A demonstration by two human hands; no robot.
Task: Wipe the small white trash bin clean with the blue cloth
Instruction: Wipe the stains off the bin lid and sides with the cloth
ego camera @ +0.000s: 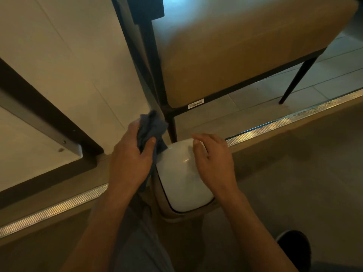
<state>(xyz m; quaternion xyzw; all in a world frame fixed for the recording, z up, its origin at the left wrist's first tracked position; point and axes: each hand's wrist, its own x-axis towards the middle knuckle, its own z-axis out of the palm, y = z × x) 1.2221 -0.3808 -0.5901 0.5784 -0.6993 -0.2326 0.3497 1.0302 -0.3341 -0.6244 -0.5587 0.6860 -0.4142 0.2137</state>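
The small white trash bin [180,179] stands on the floor below me, its glossy lid facing up. My left hand [129,160] grips the bunched blue cloth [151,128] just left of the bin's far corner; part of the cloth hangs down along the bin's left side. My right hand [214,160] hovers over the bin's right edge with fingers loosely curled and slightly apart, holding nothing. Whether it touches the lid is unclear.
A tan cushioned bench [235,48] on black metal legs [170,124] stands right behind the bin. A metal floor strip [284,122] runs diagonally across. A white panel with dark frame [49,118] is at left. My shoe [294,246] shows at bottom right.
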